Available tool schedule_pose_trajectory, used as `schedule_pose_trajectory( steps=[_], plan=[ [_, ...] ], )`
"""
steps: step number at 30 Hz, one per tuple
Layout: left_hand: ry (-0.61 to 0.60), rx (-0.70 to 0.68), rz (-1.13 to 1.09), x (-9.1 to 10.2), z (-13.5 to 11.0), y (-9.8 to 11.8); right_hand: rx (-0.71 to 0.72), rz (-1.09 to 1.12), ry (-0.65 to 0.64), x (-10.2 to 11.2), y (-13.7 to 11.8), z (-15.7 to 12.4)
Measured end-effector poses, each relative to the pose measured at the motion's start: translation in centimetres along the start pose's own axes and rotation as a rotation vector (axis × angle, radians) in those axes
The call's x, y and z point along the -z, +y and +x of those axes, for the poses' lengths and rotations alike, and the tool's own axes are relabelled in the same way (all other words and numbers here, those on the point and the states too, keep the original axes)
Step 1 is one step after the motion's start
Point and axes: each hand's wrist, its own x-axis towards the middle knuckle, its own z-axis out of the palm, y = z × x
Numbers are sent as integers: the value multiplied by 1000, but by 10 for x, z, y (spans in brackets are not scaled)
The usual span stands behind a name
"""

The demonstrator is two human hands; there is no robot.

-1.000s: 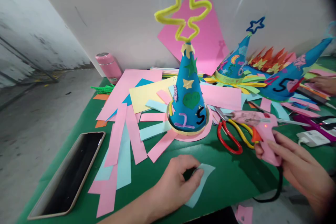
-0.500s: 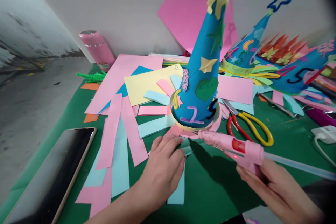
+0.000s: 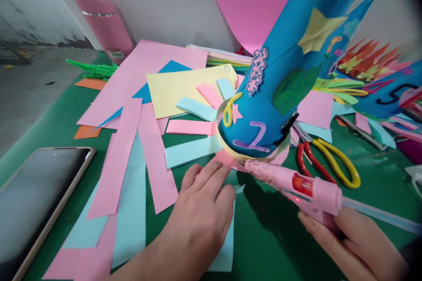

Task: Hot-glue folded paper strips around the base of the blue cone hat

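A blue paper cone hat (image 3: 283, 83) with stars, a green heart and pipe-cleaner numbers stands on a green table (image 3: 273, 237), ringed by pink and light blue strips. My left hand (image 3: 201, 210) lies flat, fingers stretched out, pressing a light blue paper strip (image 3: 226, 250) at the hat's brim. My right hand (image 3: 356, 246) grips a pink hot glue gun (image 3: 296, 182); its nozzle points at the brim next to my left fingertips.
Red and yellow scissors (image 3: 326, 162) lie right of the hat. A phone (image 3: 29, 197) lies at the left edge. Loose pink and blue strips (image 3: 132, 162), yellow and pink sheets, a pink bottle (image 3: 102, 19) and more decorated hats (image 3: 379, 83) crowd the back.
The view has closed in on the hat. My left hand slid the blue strip up to the brim. My right hand lifted the glue gun and brought its nozzle to the brim.
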Motion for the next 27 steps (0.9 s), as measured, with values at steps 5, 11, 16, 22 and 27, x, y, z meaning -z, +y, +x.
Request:
schedule_pose_trajectory(
  steps=[5, 11, 16, 22, 27],
  plan=[
    [-19, 7, -4, 0, 1, -1, 67, -73, 32, -13, 18, -1],
    [-29, 25, -32, -1, 1, -2, 111, -124, 100, -18, 30, 1],
    [-40, 30, -33, -2, 2, -2, 111, -167, 180, -19, 25, 2],
    [-49, 41, -30, -2, 4, -2, 139, -159, 187, -23, 19, 8],
    [-36, 47, -33, -2, 5, -2, 144, -152, 231, -24, 16, 6]
  ],
)
